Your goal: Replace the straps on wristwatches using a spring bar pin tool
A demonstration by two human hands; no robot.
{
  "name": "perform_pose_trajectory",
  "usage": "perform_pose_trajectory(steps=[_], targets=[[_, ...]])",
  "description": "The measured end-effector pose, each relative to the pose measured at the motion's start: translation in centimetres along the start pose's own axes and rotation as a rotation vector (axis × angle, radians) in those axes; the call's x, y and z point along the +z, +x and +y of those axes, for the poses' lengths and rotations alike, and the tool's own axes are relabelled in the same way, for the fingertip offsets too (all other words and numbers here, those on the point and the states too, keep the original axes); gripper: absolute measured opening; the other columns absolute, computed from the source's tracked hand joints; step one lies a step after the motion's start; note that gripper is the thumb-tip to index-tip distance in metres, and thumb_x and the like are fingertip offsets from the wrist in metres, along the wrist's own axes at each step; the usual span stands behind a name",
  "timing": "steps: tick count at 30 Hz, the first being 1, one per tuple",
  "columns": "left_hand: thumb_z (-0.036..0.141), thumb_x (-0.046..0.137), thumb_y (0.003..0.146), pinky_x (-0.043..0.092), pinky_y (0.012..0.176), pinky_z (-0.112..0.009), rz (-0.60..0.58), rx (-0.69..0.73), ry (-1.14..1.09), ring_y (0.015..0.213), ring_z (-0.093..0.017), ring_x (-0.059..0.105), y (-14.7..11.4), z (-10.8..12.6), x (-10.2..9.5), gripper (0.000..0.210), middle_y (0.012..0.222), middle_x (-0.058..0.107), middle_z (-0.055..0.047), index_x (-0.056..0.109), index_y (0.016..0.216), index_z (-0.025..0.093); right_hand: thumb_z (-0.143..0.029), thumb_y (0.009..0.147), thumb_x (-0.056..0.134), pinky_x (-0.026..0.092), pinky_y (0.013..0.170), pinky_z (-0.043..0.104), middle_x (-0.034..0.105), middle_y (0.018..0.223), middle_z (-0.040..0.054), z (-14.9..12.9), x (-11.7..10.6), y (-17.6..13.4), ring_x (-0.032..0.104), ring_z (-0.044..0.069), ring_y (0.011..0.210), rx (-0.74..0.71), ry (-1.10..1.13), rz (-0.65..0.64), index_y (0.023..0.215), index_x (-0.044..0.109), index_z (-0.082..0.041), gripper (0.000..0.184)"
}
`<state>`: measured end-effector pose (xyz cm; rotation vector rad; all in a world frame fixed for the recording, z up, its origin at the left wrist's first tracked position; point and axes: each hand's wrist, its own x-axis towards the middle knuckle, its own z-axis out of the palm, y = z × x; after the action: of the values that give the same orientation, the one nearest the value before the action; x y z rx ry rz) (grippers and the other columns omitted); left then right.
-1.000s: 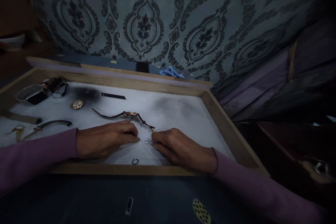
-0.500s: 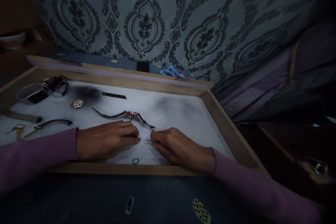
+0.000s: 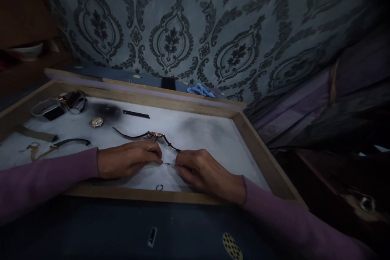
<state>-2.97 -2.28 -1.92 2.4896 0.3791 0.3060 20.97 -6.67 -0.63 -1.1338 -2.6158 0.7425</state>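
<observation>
Between my two hands runs a thin piece of metal wire (image 3: 168, 164), low over the white floor of a wooden tray (image 3: 146, 196). My left hand (image 3: 131, 158) pinches its left end between thumb and finger. The other end sits in the closed fingers of my right hand (image 3: 201, 168), which cover part of it. Just beyond my hands a wristwatch (image 3: 156, 134) with a thin dark strap lies on its edge, one strap end reaching my right fingers. Nearer me is a small dark open ring (image 3: 159, 187).
At the tray's left lie a smartwatch (image 3: 55, 113), another watch (image 3: 76, 103), an olive strap (image 3: 36, 133) and a black curved band (image 3: 73, 142). A gold watch head (image 3: 96, 122) and a dark flat blade (image 3: 136, 114) lie farther back. Blue cloth (image 3: 200, 90) rests behind the rim.
The camera view has shifted slightly, so the tray and its contents sit a little farther right and lower. Both hands keep their pinch on the wire, with only slight finger movement.
</observation>
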Motion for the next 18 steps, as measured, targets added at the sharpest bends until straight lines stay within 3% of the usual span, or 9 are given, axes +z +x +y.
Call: perform_pose_trajectory(steps=[6,12,18], targets=[[0.006,0.034,0.093,0.046,0.089,-0.033,0.05,-0.071,-0.055,0.1,-0.019,0.057,0.1,-0.4,0.1,0.031,0.108,0.061,-0.01,0.059,0.108,0.015,-0.004,0.088,0.049,0.036,0.058,0.022,0.055,0.073,0.0016,-1.2,-0.9,1.0,0.049,0.01,0.061,-0.063,-0.109,-0.056,0.069,0.056,-0.013,0.022],[0.006,0.037,0.092,0.046,0.088,-0.032,0.087,-0.043,-0.066,0.098,-0.019,0.057,-0.1,-0.8,0.2,0.027,0.104,0.06,-0.009,0.061,0.103,0.015,-0.005,0.089,0.048,0.035,0.057,0.023,0.055,0.073,0.0019,-2.4,-1.7,2.6,0.049,0.011,0.06,-0.095,-0.202,-0.136,0.069,0.056,-0.013,0.023],[0.004,0.044,0.089,0.044,0.087,-0.031,0.08,-0.081,-0.051,0.096,-0.019,0.057,0.1,-0.8,0.3,0.022,0.1,0.06,-0.007,0.061,0.097,0.016,-0.004,0.088,0.05,0.034,0.056,0.023,0.057,0.072,0.0024,-2.1,-1.2,2.9,0.05,0.011,0.061,-0.096,-0.187,-0.102,0.07,0.056,-0.014,0.021]])
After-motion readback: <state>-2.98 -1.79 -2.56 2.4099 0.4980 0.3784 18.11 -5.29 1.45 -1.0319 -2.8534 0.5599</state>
